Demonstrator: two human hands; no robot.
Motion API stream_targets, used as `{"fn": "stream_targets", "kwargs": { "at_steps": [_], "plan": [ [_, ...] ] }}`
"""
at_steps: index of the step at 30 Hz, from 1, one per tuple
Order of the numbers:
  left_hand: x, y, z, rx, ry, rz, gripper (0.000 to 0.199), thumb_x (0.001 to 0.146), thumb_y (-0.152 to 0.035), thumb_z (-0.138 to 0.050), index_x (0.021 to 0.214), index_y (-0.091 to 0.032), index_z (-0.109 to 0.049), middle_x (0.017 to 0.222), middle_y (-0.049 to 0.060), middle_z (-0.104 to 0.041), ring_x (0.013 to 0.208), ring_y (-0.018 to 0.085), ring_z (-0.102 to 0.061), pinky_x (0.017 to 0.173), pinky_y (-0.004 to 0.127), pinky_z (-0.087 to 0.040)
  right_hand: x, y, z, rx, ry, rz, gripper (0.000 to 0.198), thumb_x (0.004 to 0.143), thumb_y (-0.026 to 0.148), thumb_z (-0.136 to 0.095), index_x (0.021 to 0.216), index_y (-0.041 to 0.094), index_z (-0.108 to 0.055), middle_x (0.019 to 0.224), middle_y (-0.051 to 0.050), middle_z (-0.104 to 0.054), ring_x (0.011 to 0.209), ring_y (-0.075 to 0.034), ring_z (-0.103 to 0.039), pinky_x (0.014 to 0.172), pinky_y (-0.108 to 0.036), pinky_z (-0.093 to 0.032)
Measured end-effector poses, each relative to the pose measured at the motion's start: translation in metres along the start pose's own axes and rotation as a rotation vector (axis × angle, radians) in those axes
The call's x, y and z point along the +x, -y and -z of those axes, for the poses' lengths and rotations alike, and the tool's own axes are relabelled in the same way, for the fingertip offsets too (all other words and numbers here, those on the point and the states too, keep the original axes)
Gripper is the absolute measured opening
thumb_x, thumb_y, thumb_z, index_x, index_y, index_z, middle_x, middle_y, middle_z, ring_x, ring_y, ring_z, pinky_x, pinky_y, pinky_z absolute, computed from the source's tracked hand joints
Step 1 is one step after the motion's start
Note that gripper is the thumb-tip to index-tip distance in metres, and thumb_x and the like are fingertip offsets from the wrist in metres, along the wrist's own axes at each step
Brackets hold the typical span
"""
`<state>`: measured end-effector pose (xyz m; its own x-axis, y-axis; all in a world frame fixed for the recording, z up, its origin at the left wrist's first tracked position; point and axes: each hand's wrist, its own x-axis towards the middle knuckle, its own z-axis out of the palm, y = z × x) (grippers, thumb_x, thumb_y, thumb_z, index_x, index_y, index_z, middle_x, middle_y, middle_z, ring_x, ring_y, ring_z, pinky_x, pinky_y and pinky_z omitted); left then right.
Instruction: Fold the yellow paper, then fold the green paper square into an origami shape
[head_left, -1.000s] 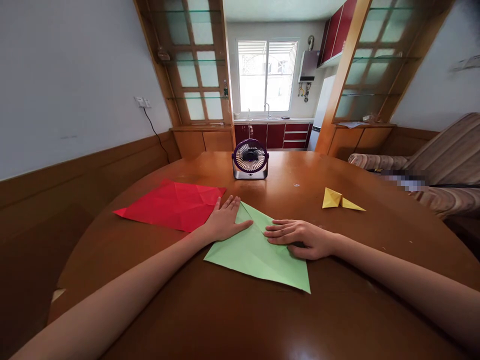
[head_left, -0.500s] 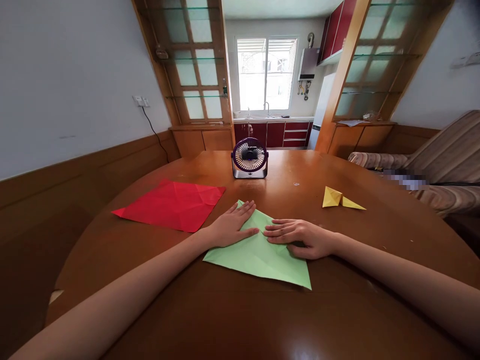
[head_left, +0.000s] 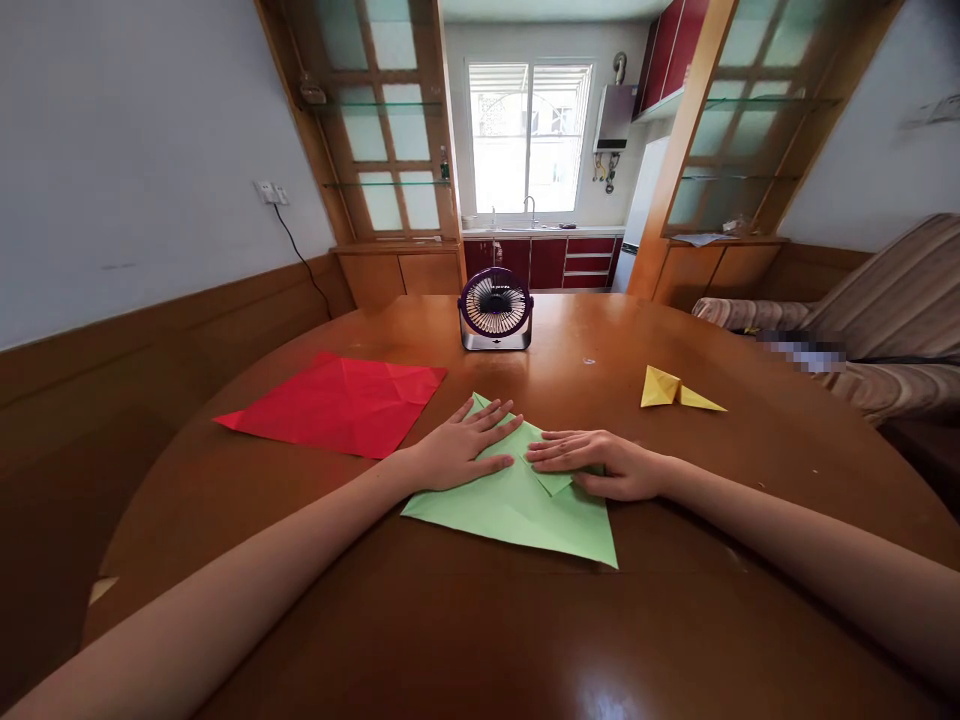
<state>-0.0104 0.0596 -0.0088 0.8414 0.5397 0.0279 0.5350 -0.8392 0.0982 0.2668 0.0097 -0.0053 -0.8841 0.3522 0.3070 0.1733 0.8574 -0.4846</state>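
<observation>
A light green sheet of paper lies on the brown table in front of me, with a small folded flap showing near its right side. Across its upper left part rests my left hand, flat with the fingers spread. My right hand lies palm down on the right part of the paper, fingers stretched out over the flap and partly hiding it. Neither hand grips anything.
To the left is a creased red sheet of paper. A folded yellow paper piece sits on the right. Toward the far edge of the round table stands a small purple fan.
My right hand has shifted slightly up over the green paper, uncovering more of the folded flap. The left hand's fingers have spread a little. The whole view has tilted down slightly.
</observation>
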Motion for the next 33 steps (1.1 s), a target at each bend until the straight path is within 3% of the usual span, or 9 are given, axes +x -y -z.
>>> {"fn": "stream_targets", "kwargs": {
  "at_steps": [33],
  "plan": [
    [0.0,0.003,0.003,-0.017,0.02,-0.028,0.064,0.098,-0.061,-0.026,0.153,-0.034,-0.008,0.159,0.0,-0.005,0.148,0.023,-0.007,0.12,0.047,0.0,0.0,0.01,-0.001,-0.172,0.099,0.036,0.06,0.09,0.014,-0.043,0.148,0.022,-0.034,0.147,-0.006,-0.045,0.139,-0.018,-0.038,0.12,-0.044,-0.024]
  ]
}}
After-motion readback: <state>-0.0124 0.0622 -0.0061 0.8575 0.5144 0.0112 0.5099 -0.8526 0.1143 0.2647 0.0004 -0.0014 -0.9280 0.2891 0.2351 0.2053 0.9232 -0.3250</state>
